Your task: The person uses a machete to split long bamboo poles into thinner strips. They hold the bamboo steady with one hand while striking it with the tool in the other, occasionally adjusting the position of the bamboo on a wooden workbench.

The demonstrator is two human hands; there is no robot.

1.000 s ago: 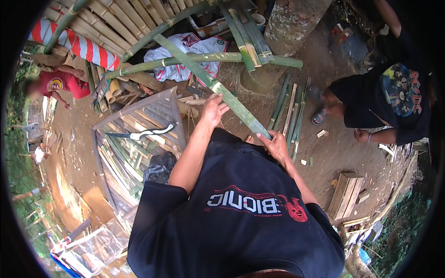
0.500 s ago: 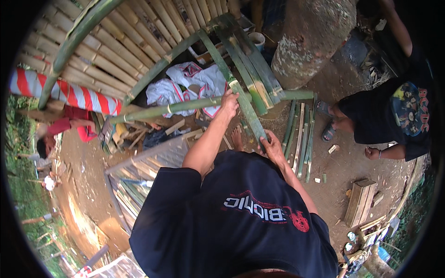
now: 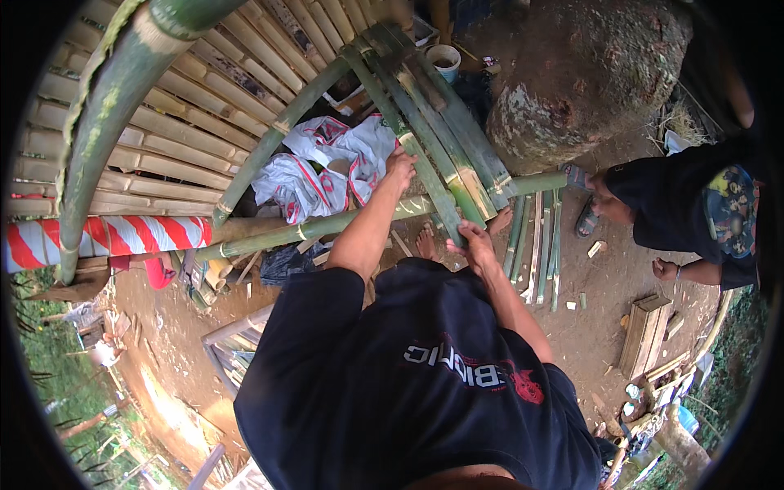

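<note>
A long green split-bamboo slat (image 3: 429, 181) lies slanted across a horizontal bamboo pole (image 3: 322, 231) in front of me. My left hand (image 3: 400, 169) is closed on its left edge, partway along. Around the slat's near end my right hand (image 3: 475, 247) is wrapped, thumb on top. The far end reaches the curved bamboo frame. Right beside it, several more green slats (image 3: 482, 159) lie in nearly the same direction, their cut ends past the pole.
Slatted bamboo platform (image 3: 184, 122) far left; red-and-white wrapped pole (image 3: 114, 238) along it. White sacks (image 3: 314, 184) lie behind the bamboo pole. Thin strips (image 3: 535, 245) lie on the ground to the right. A large boulder-like mass (image 3: 572, 90) and another person (image 3: 665, 196) are further right.
The slat has slid away from me, so less of it sticks out past the pole. Both hands moved with it and keep hold. My view has shifted slightly.
</note>
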